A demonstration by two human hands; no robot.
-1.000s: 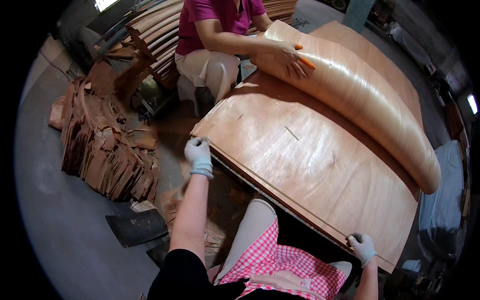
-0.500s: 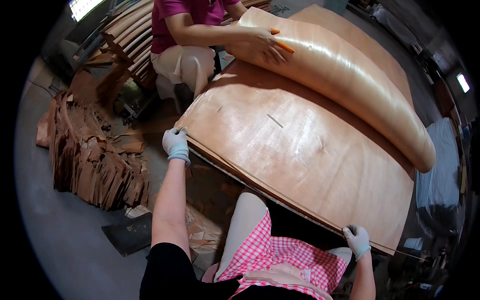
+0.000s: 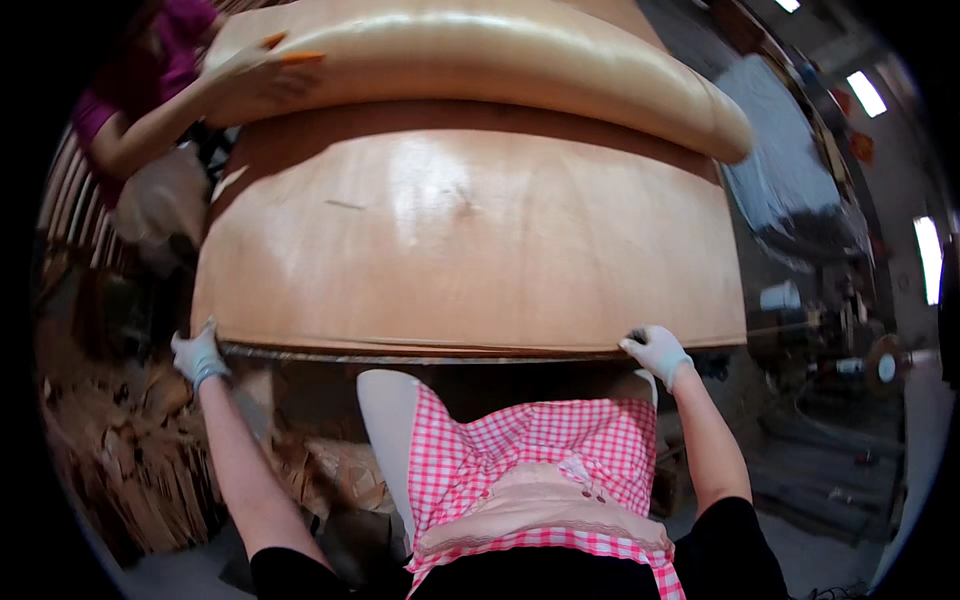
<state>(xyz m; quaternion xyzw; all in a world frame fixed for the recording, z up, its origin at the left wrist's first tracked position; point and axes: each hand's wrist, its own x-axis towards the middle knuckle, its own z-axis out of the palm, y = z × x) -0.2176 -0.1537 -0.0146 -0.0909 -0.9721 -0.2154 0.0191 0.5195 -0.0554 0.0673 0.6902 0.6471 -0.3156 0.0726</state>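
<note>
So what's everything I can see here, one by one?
Wood sheet: one, light brown, flat on the stack in the middle, near edge gripped by both hands.
Curled sheet: one, pale tan, rolled over along the far side.
Stack edge: thin layers, dark, under the top sheet.
Wood scraps: a heap, brown, lower left floor.
Co-worker's hand: one, on the curled sheet, top left.
Apron: one, pink checked, bottom centre.
Left hand: white glove, at the sheet's left corner.
Right hand: white glove, at the right corner.
</note>
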